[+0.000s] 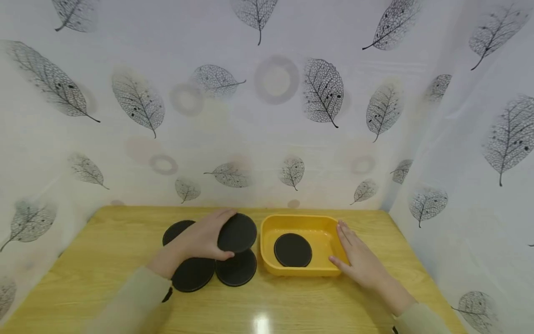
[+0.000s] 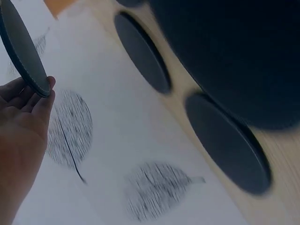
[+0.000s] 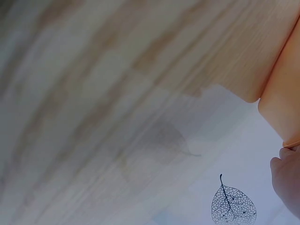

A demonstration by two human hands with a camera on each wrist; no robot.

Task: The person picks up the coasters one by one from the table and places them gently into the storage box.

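Observation:
Between thumb and fingers, my left hand (image 1: 206, 237) grips a thin round black coaster (image 1: 238, 233), seen nearly edge-on in the left wrist view. It is tilted above another black coaster (image 1: 236, 269) on the table. To the left lie a front coaster (image 1: 193, 274) and a back coaster (image 1: 176, 230), both partly hidden by my hand and arm. One more coaster (image 1: 293, 250) lies inside a yellow plastic bin (image 1: 306, 271). My right hand (image 1: 360, 260) rests on the bin's right side, fingers extended along the rim and thumb over the inside.
The light wood table (image 1: 283, 301) meets a pale leaf-patterned sheet (image 1: 267, 139) at its back edge. That sheet also borders the table on the left and right. The bin stands right of the loose coasters.

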